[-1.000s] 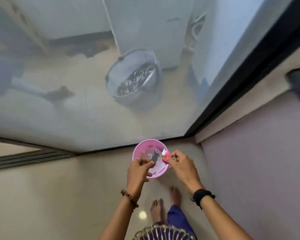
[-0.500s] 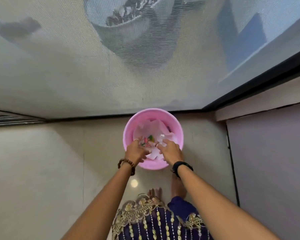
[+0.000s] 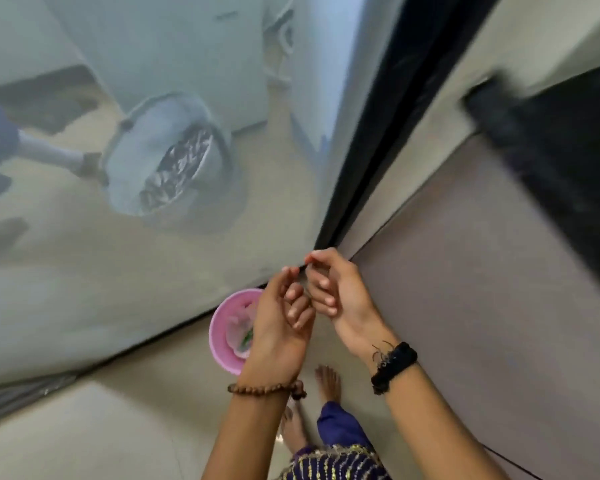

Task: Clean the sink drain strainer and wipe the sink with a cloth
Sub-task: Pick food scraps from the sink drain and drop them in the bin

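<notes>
A pink bin (image 3: 219,341) with scraps and a pale liner stands on the floor against the mesh screen. Both hands are raised just above and to the right of it, close together. My left hand (image 3: 278,323) shows its palm with loosely curled fingers and nothing in it. My right hand (image 3: 336,292) has curled fingers, with thumb and forefinger meeting at the top. Whether it pinches anything is blurred. No strainer, sink or cloth is visible.
A mesh screen door (image 3: 153,271) fills the left, with a grey bucket (image 3: 146,181) behind it. A black door frame (image 3: 378,133) runs up the middle. A mauve cabinet front (image 3: 482,289) and a dark counter edge (image 3: 551,150) are on the right. My bare feet (image 3: 328,379) stand below.
Both hands have come up out of the pink bin and now hover above its right side. The view has swung up and to the right.
</notes>
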The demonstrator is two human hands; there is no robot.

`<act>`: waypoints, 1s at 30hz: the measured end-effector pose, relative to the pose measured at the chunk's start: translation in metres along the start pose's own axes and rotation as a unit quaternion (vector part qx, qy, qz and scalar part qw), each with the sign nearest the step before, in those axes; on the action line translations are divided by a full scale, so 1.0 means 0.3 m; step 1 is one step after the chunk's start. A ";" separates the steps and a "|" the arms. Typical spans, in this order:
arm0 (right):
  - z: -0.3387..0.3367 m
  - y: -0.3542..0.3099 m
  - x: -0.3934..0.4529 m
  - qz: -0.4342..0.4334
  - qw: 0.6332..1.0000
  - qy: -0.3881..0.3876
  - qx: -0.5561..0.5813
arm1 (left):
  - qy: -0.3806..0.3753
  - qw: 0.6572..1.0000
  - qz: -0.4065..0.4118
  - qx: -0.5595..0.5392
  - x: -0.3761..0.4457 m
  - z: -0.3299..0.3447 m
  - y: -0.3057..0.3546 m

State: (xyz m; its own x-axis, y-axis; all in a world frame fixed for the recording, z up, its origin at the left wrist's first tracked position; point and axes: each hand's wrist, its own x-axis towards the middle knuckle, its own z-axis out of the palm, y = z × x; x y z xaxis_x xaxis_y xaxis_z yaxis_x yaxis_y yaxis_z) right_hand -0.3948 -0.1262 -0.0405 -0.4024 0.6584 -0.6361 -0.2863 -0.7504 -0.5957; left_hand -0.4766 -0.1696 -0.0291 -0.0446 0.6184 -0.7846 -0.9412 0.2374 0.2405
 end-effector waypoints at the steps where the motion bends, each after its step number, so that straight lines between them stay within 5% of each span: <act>1: 0.009 -0.094 -0.089 -0.034 0.999 -0.004 0.007 | -0.031 0.999 -0.007 0.013 -0.074 0.091 -0.011; 5: -0.033 -0.413 -0.445 -0.162 0.986 0.006 0.042 | -0.137 0.975 0.021 0.176 -0.347 0.414 -0.118; 8: -0.161 -0.591 -0.696 -0.261 0.963 0.059 0.039 | -0.211 0.901 0.069 0.373 -0.489 0.625 -0.281; 13: -0.519 -0.777 -0.977 -0.338 0.916 0.212 0.034 | -0.328 0.768 0.089 0.543 -0.523 0.910 -0.640; 15: -0.706 -0.824 -1.026 -0.325 0.896 0.303 -0.002 | -0.349 0.691 0.104 0.624 -0.461 1.005 -0.799; 18: -1.020 -0.874 -1.037 -0.255 0.865 0.430 -0.037 | -0.353 0.519 0.166 0.761 -0.305 1.120 -1.048; 22: -1.338 -0.865 -0.949 -0.147 0.856 0.486 -0.097 | -0.272 0.298 0.239 0.883 -0.044 1.187 -1.294; 24: -1.425 -0.824 -0.883 -0.100 0.859 0.477 -0.155 | -0.242 0.246 0.244 0.906 0.059 1.172 -1.360; 26: -1.501 -0.776 -0.803 -0.055 0.853 0.461 -0.238 | -0.221 0.236 0.225 0.919 0.145 1.147 -1.415; 30: -1.551 -0.697 -0.699 -0.009 0.751 0.440 -0.492 | -0.221 0.168 0.198 0.940 0.237 1.063 -1.445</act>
State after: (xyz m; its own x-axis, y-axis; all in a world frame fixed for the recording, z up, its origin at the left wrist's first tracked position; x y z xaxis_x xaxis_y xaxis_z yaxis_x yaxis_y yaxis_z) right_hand 0.1540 -0.0806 -0.0107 0.4494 0.7756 -0.4433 0.6711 -0.6207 -0.4055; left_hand 0.0351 0.0105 -0.0070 0.4411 0.7615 -0.4749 0.8942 -0.3275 0.3053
